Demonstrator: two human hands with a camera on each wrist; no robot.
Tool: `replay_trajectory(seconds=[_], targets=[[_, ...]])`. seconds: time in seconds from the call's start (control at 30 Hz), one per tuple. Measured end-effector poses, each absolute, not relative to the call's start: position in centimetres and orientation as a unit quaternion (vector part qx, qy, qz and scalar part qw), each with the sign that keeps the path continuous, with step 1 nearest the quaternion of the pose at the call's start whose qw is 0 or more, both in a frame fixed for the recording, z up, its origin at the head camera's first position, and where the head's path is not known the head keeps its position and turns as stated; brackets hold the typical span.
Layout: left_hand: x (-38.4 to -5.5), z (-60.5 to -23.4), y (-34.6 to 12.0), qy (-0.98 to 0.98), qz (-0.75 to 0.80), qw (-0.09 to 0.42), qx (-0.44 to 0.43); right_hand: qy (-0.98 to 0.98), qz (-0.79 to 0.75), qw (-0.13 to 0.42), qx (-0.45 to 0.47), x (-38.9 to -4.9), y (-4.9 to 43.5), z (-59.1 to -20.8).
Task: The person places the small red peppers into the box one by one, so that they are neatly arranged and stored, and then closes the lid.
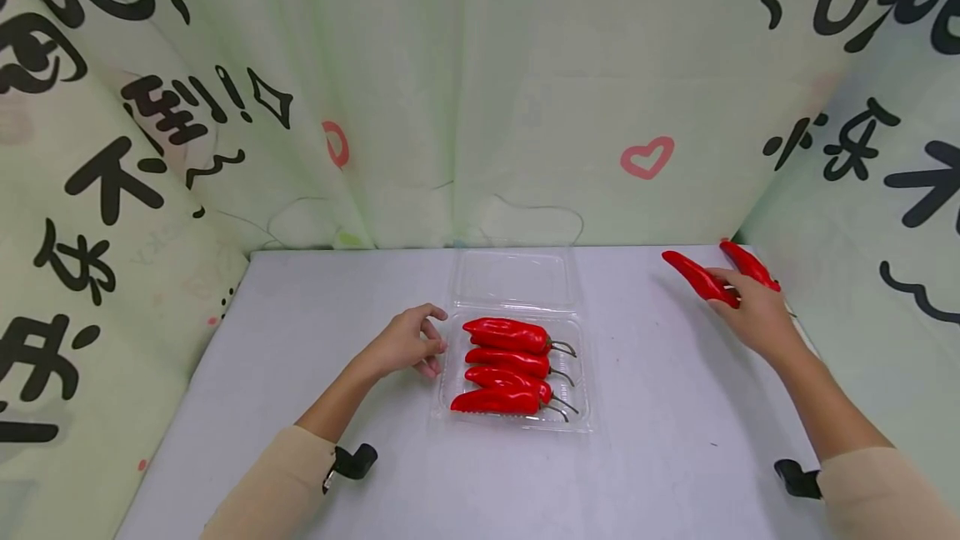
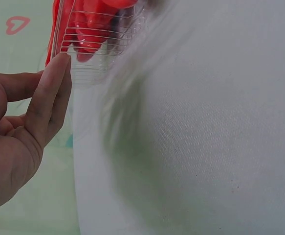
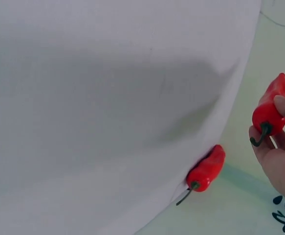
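Note:
A clear plastic clamshell box [image 1: 587,398] lies with its lid folded back, and several red peppers [image 1: 506,362] with green stems lie side by side in it. Beside the box's left wall is my left hand [image 1: 408,344]; in the left wrist view its fingertips [image 2: 59,63] touch the plastic wall. At the right, my right hand [image 1: 757,315] pinches a red pepper [image 1: 693,273] between thumb and fingers, held above the table. Another red pepper [image 3: 207,169] rests at the table's right edge, just past that hand.
A white cloth covers the table [image 1: 637,473]. Printed curtains [image 1: 525,107] stand close along the back and both sides. The transparent lid [image 1: 514,280] extends behind the box toward the table's far edge.

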State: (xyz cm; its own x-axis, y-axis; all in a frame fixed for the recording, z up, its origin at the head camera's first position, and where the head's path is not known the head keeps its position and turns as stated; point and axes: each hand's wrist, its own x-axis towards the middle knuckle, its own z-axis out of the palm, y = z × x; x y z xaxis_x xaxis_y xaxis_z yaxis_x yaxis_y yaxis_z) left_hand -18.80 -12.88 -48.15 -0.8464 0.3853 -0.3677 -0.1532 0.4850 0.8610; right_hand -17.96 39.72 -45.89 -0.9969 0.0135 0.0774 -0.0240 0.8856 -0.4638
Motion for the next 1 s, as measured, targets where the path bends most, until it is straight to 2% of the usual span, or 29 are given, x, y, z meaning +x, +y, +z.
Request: replay_trajectory(seconds=[0.23,1.0], targets=[[-18.9,-48.1,-12.8,0.819,0.502,0.269,0.069,-0.965,0.259,0.034,0.028,-17.3,37.8,-44.8],[-18.8,-48.1,-12.9,0.816,0.507,0.271,0.068,-0.946,0.295,-0.053,0.121,-15.3,30.4,-41.7]])
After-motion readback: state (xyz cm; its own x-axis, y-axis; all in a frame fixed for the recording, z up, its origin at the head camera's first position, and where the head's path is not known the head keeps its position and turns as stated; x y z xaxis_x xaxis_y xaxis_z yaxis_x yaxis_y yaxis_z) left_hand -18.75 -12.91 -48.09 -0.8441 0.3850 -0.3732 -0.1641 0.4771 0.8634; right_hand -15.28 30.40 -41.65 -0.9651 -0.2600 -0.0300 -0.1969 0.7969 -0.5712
